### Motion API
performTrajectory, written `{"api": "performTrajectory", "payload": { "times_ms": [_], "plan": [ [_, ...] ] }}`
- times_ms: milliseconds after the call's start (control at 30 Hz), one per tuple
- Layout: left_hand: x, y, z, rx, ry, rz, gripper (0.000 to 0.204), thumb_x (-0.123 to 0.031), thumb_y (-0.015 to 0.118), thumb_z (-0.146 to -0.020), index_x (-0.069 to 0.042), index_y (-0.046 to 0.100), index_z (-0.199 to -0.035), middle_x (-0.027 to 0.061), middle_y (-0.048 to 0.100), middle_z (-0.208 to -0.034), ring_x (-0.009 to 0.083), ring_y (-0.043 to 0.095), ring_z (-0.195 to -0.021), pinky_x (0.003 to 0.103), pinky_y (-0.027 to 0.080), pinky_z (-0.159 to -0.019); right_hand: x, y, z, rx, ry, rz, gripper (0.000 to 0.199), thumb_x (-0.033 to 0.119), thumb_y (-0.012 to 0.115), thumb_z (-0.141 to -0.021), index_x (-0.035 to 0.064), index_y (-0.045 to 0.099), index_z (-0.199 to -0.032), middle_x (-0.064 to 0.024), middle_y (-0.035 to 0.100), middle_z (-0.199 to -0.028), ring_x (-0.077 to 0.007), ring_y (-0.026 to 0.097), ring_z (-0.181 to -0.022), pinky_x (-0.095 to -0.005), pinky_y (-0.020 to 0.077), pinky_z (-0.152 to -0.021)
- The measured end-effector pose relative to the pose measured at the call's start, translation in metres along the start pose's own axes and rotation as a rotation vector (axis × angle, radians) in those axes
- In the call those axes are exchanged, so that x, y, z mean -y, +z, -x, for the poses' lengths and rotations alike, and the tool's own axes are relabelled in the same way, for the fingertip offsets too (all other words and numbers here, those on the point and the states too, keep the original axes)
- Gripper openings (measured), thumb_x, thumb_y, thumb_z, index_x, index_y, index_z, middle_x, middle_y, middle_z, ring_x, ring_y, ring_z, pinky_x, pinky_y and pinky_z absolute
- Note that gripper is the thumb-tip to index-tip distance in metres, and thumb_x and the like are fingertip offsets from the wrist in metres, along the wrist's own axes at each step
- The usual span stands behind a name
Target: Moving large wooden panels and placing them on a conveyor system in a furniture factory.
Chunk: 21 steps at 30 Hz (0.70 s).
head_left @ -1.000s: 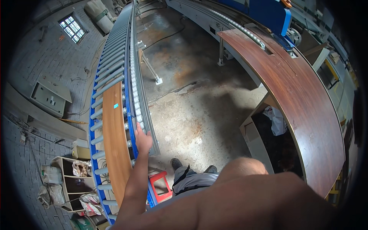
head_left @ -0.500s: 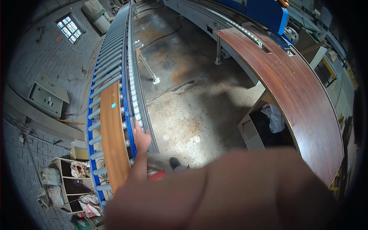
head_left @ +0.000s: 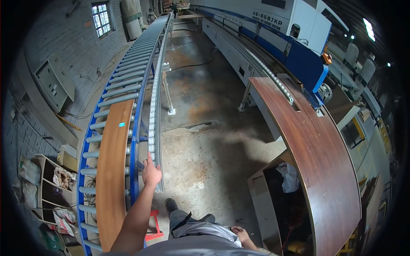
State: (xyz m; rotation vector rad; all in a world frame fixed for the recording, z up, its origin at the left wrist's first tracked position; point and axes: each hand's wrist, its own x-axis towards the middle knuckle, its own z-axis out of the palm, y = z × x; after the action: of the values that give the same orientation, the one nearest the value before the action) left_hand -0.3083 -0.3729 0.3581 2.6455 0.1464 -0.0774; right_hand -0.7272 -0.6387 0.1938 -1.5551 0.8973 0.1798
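My left hand (head_left: 151, 173) reaches forward with its fingers stretched out, at the near end of a narrow rail of white rollers (head_left: 152, 128). Whether the fingertips touch the rail I cannot tell. Just left of that arm, a long brown wood-grain board (head_left: 112, 179) lies flat on a roller conveyor (head_left: 133, 170) with blue side rails. The board bears a small light-blue sticker (head_left: 121, 124). Low in front of my body, beside the hem of my grey shirt (head_left: 209, 232), my right hand (head_left: 241, 234) has its fingers curled; their contents are hidden.
On the right, a dark red-brown wood-grain table (head_left: 316, 170) curves along a long white and blue machine (head_left: 273, 21). Concrete floor (head_left: 192, 158) runs between machine and conveyor. A red metal stand (head_left: 156, 224) is by my feet. Shelves (head_left: 53, 194) with bags stand far left.
The large blurred patch of skin close to the camera is gone, and my right hand now shows low by my shirt. The view has tilted up. My left hand stays by the roller rail.
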Motion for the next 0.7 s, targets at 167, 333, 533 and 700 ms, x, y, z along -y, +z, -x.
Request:
{"api": "performTrajectory", "payload": {
  "times_ms": [167,333,533,700],
  "plan": [
    [0.002,0.001,-0.003,-0.018,0.016,-0.052,0.076,-0.020,0.061,-0.085,-0.015,0.019,-0.148,0.0171,0.046,-0.125,0.0377,0.054,-0.109,0.046,0.045,-0.090,-0.009,-0.023,0.001,0.082,0.041,0.247,0.031,0.030,0.065,-0.085,0.0033,0.070,-0.102,-0.0137,0.071,-0.089,-0.0184,0.066,-0.083,-0.0309,0.0504,-0.076],
    [0.001,0.001,-0.001,-0.002,0.016,-0.041,0.076,-0.019,0.061,-0.085,-0.014,0.020,-0.148,0.0170,0.045,-0.126,0.0364,0.053,-0.111,0.044,0.045,-0.092,0.013,-0.029,0.002,0.228,0.082,0.316,0.024,0.020,0.066,-0.084,0.0080,0.071,-0.104,-0.0138,0.069,-0.093,-0.0170,0.064,-0.085,-0.0293,0.0501,-0.077],
    [-0.004,-0.008,0.004,0.014,0.013,-0.042,0.075,-0.020,0.061,-0.086,-0.014,0.020,-0.148,0.0170,0.045,-0.126,0.0357,0.053,-0.111,0.044,0.044,-0.092,0.054,-0.021,-0.015,0.449,-0.670,0.480,0.034,0.005,0.066,-0.075,0.0108,0.070,-0.108,-0.0093,0.068,-0.092,-0.0267,0.056,-0.081,-0.0331,0.0478,-0.078],
    [0.003,-0.002,-0.001,-0.010,0.033,-0.033,0.075,-0.021,0.062,-0.085,-0.014,0.020,-0.148,0.0170,0.046,-0.123,0.0353,0.053,-0.110,0.044,0.045,-0.091,0.061,-0.020,-0.032,0.527,-0.774,0.638,0.025,0.012,0.065,-0.080,0.0123,0.070,-0.105,-0.0113,0.066,-0.097,-0.0283,0.060,-0.092,-0.0350,0.0487,-0.083]
  ]
}}
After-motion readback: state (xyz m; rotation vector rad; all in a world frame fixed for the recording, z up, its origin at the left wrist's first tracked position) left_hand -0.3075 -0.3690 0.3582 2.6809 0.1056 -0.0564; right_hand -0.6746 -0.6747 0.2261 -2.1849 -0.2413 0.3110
